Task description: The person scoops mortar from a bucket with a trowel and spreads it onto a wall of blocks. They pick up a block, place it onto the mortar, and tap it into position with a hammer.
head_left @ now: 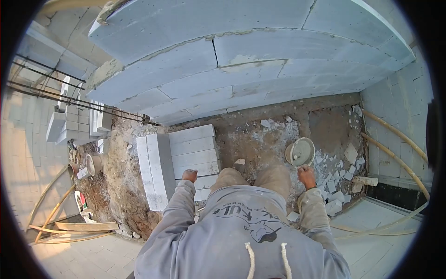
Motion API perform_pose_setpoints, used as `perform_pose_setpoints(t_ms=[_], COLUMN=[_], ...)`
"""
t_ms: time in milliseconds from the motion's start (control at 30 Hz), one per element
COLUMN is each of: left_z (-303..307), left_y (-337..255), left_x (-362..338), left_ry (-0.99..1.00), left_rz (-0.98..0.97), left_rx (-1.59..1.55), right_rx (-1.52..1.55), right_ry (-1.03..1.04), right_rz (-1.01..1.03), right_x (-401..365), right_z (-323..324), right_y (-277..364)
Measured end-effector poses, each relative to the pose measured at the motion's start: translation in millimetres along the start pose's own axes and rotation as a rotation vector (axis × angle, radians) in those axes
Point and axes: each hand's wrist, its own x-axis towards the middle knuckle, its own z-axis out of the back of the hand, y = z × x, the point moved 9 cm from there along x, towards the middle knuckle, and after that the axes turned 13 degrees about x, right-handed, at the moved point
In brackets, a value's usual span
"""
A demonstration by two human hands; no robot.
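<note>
The left hand [189, 175], curled into a loose fist with nothing visible in it, hung near the stacked blocks [193, 144], laid flush presumably for steadiness; the right hand [306, 176] had its fingers folded at the near rim of the bucket [289, 153], though I could not tell whether they gripped. Bare floor [239, 135] opened between both, bounded by the wall [186, 67] and rubble [333, 182]

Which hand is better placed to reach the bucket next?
Probably the right hand: it's right by the bucket. The left hand is farther off, near the stacked pale blocks.
</note>
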Motion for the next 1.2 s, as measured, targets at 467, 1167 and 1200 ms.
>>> perform_pose_setpoints(t_ms=[467, 1167, 1200], left_z=[8, -202, -203], left_y=[-171, -310, -313], left_x=[-40, -26, -32], left_ry=[0.076, 0.377, 0.382], left_rz=[0.078, -0.054, -0.040], left_rx=[-0.023, 0.548, 0.543], right_rx=[-0.862, -0.482, -0.487], right_ry=[-0.038, 0.398, 0.411], right_rz=[0.451, 0.055, 0.053], right_x=[162, 379, 370], right_z=[22, -75, -65], right_y=[-193, -403, -405])
